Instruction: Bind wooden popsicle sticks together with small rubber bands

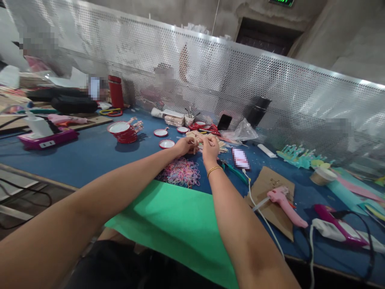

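Left hand (184,147) pinches a small tan piece (194,150) over the tabletop (90,154), just beyond the pile of bands (183,173), right hand (211,148) curled close beside it, can't tell what it grips; a loose fingertip pinch could drop the piece into that tangle.

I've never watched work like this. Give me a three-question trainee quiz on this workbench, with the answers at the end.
1. True or false: a bracelet is worn on the right wrist.

2. What colour is the big sheet at the front?
a) red
b) green
c) yellow

3. Which is nearer the left hand: the pile of bands or the red flask?

Key:
1. True
2. b
3. The pile of bands
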A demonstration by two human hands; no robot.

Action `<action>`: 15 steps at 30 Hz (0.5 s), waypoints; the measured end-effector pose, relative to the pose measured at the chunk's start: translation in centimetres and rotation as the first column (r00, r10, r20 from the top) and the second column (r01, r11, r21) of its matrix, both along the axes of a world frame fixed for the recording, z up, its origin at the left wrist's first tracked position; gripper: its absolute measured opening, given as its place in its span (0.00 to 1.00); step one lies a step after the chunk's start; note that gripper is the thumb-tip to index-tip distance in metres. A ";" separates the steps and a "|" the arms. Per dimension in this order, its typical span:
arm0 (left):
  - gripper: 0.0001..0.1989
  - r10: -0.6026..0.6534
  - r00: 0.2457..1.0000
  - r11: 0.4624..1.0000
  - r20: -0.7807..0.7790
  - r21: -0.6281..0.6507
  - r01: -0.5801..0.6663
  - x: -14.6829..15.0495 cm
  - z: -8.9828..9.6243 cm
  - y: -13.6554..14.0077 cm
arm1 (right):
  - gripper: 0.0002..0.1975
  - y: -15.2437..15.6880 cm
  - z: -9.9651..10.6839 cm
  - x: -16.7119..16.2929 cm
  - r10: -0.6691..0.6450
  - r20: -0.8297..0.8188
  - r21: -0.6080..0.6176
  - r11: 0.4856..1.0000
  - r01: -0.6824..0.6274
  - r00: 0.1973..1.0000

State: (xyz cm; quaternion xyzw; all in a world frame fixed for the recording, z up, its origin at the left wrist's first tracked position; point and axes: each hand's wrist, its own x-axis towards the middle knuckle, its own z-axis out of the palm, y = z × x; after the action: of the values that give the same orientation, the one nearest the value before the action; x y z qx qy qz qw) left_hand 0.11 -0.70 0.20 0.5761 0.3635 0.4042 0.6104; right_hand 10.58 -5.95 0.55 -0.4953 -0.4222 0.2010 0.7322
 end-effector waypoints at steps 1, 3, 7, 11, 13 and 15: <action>0.11 -0.002 1.000 1.000 -0.002 -0.001 0.002 0.0 0.0 0.0 | 0.08 0.0 0.0 0.0 -0.007 -0.001 0.002 1.000 0.007 1.000; 0.10 -0.007 1.000 1.000 0.000 0.002 0.007 0.0 -0.1 0.1 | 0.08 0.0 0.0 0.0 0.002 0.009 0.003 1.000 -0.002 1.000; 0.10 -0.006 1.000 1.000 0.016 0.013 0.006 0.0 -0.1 0.0 | 0.09 0.2 -0.2 -0.1 0.017 0.034 0.011 1.000 -0.017 0.999; 0.09 -0.009 1.000 0.999 -0.026 0.034 0.010 -0.1 -0.1 -0.1 | 0.09 0.4 -0.6 0.4 -0.017 0.006 0.008 1.000 0.017 1.000; 0.08 -0.018 0.999 0.999 -0.037 0.039 0.019 -0.2 0.0 -0.2 | 0.09 0.5 -0.7 0.6 -0.002 -0.008 0.014 1.000 0.002 1.000; 0.08 -0.016 0.999 0.999 -0.043 0.033 0.017 -0.2 0.1 -0.2 | 0.09 0.6 -0.7 0.7 0.027 -0.023 0.036 0.999 -0.026 0.999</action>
State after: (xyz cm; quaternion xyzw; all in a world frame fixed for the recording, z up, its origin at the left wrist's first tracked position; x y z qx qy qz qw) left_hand -0.09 -0.92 0.34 0.5975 0.3648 0.3929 0.5962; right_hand 11.24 -5.39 -0.16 -0.4742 -0.4236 0.2088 0.7431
